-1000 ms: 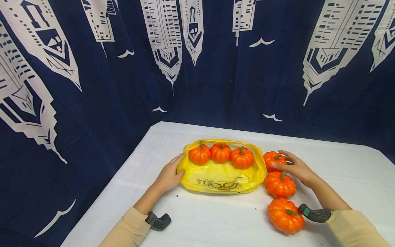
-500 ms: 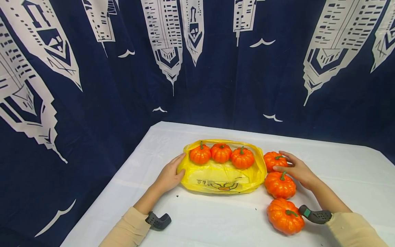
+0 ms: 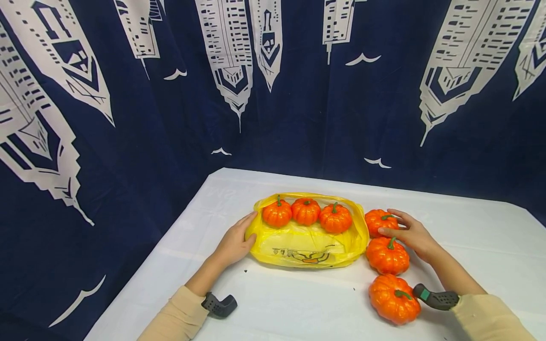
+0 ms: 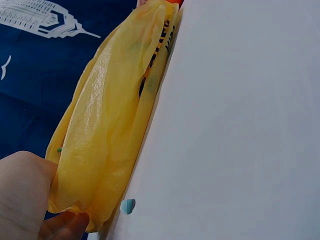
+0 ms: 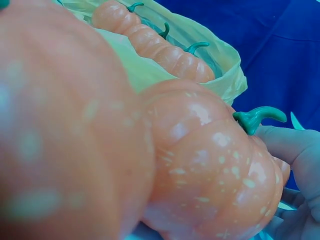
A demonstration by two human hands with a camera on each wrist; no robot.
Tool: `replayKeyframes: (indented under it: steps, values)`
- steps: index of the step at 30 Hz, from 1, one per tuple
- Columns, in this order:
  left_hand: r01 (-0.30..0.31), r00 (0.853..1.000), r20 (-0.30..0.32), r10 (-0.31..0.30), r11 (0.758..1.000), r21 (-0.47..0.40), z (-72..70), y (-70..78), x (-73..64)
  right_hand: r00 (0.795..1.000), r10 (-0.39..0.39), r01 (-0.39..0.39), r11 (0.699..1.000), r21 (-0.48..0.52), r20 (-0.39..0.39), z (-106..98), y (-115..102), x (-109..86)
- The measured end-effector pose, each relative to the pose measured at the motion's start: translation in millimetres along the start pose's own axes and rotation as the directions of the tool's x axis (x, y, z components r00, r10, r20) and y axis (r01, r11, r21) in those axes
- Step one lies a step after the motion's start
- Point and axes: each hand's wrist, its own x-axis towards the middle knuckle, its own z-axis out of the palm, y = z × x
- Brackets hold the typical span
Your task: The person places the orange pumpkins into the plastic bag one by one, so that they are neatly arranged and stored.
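A yellow plastic bag (image 3: 307, 258) lies mouth up on the white table, with three orange toy pumpkins (image 3: 335, 219) side by side along its far wall. My left hand (image 3: 232, 244) holds the bag's left end, thumb on the near side; in the left wrist view its fingertips (image 4: 70, 225) are partly behind the yellow plastic. To the right of the bag, three more pumpkins form a row. My right hand (image 3: 413, 239) grips the farthest pumpkin (image 3: 376, 221), thumb and fingers around its right side. In the right wrist view the middle pumpkin (image 5: 210, 160) largely hides it.
The middle pumpkin (image 3: 387, 256) and the nearest pumpkin (image 3: 391, 299) stand close beside my right forearm. A dark blue curtain (image 3: 298, 132) printed with white buildings hangs behind the table (image 3: 298, 308). Small dark specks dot the tabletop.
My right hand has shifted very slightly to the right at the far pumpkin. The bag, the other pumpkins and my left hand have stayed in place.
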Motion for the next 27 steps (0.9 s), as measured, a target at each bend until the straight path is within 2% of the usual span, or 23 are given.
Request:
replayKeyframes:
  steps: [12,27]
  values:
    - [-0.008,1.000,-0.005,0.008,1.000,0.001,0.2,0.4,0.0,0.994,-0.051,0.057,0.996,0.069,-0.092,1,-17,-6.7]
    - [0.001,1.000,0.000,-0.001,1.000,-0.002,-0.2,1.1,-0.3,0.991,-0.087,0.097,0.991,0.098,-0.103,-3,-40,-13.3]
